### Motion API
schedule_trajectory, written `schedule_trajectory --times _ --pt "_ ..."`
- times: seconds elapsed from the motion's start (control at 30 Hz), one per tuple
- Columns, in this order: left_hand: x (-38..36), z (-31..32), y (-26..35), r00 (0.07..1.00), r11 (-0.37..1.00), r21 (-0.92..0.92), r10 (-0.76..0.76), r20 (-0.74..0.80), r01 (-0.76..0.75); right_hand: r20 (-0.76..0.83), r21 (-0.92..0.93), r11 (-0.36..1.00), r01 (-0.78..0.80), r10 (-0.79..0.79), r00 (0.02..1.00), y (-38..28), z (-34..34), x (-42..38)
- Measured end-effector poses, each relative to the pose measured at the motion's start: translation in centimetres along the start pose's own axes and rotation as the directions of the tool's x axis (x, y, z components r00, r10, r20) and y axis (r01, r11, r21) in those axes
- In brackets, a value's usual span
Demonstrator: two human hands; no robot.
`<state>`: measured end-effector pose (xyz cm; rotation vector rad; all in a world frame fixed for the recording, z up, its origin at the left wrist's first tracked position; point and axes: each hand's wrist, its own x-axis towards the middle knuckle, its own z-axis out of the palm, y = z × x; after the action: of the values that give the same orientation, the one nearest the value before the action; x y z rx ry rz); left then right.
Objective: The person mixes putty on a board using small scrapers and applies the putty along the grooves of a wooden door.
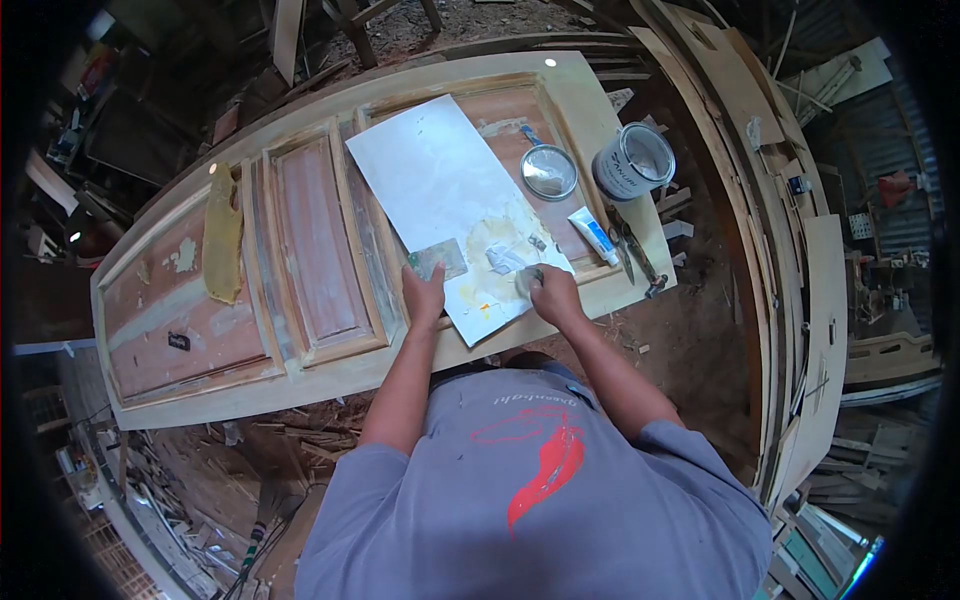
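My left hand (424, 296) is closed on a flat grey rectangular scraper (438, 260) over the lower left edge of a white board (430, 165). My right hand (556, 297) is closed on a small scraper (527, 281) at the board's lower right edge. Between my hands, a whitish-grey lump of putty (508, 257) lies on a yellowish smeared patch. The board rests on a wooden panelled door (330, 354). A white and blue tube (594, 236) lies right of the board, below a round metal lid (549, 172).
An open can (622, 172) stands at the door's right end, with a hammer (648, 270) below it. A yellow strip (223, 236) and a small black item (179, 341) lie on the door's left part. Long planks (745, 230) are stacked at the right.
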<state>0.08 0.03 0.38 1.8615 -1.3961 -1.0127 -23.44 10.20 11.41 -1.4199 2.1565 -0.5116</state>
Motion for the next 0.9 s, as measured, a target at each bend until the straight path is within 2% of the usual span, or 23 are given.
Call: schedule_trajectory --times 0.03,0.07,0.17,0.2,0.3,0.33,0.43,0.47,0.57,0.6,0.7,0.73,0.83,0.9 --pt "0.0 0.0 0.1 1.000 1.000 0.021 -0.009 0.003 0.009 -0.042 0.022 0.997 0.070 -0.069 0.997 0.5 -0.3 -0.5" --pt "0.0 0.0 0.2 1.000 0.999 0.040 -0.017 0.006 0.017 -0.013 -0.016 0.987 0.159 -0.159 0.987 0.8 -0.7 -1.3" --pt "-0.3 -0.6 1.1 0.997 0.998 -0.004 -0.054 0.051 0.055 0.024 -0.292 0.817 0.497 -0.514 0.858 3.6 1.3 -4.3" --pt "-0.2 -0.6 0.8 0.998 0.999 -0.005 -0.040 0.043 0.041 0.095 -0.333 0.794 0.508 -0.508 0.856 3.7 1.2 -5.1" --pt "-0.2 -0.1 0.0 1.000 1.000 0.004 -0.017 0.023 0.017 0.193 -0.299 0.817 0.492 -0.454 0.870 4.2 -0.8 -5.2" --pt "-0.1 0.0 -0.1 1.000 1.000 0.011 -0.017 0.014 0.017 0.227 -0.278 0.858 0.432 -0.378 0.897 2.7 -2.4 -4.6" --pt "-0.1 0.1 0.5 1.000 0.999 0.032 -0.026 0.013 0.026 0.062 -0.252 0.866 0.432 -0.431 0.900 2.1 -0.9 -2.3" --pt "-0.2 -0.2 0.7 0.999 0.999 0.042 -0.033 0.012 0.033 0.079 -0.299 0.829 0.473 -0.472 0.878 1.8 -0.2 -2.2" --pt "0.2 0.0 -0.2 1.000 0.999 0.036 0.004 0.024 -0.005 0.234 -0.313 0.783 0.538 -0.485 0.842 2.6 1.0 -3.8" --pt "0.2 -0.1 -0.1 1.000 0.999 0.039 0.003 0.016 -0.003 0.306 -0.295 0.789 0.539 -0.456 0.836 2.4 -0.1 -4.1" --pt "0.0 0.0 0.4 1.000 0.999 0.039 0.000 0.014 -0.001 0.386 -0.315 0.822 0.475 -0.346 0.855 1.4 -3.4 -2.8" --pt "0.0 0.0 0.4 1.000 1.000 0.031 -0.003 0.013 0.002 0.276 -0.299 0.839 0.456 -0.381 0.882 1.9 -3.0 -1.9" --pt "-0.2 0.0 0.4 1.000 1.000 0.013 -0.010 0.018 0.009 0.136 -0.260 0.792 0.552 -0.536 0.833 2.4 -1.8 1.2" --pt "0.1 -0.3 0.4 1.000 1.000 0.016 -0.005 0.019 0.004 0.302 -0.271 0.799 0.537 -0.459 0.836 2.9 -1.8 1.2"
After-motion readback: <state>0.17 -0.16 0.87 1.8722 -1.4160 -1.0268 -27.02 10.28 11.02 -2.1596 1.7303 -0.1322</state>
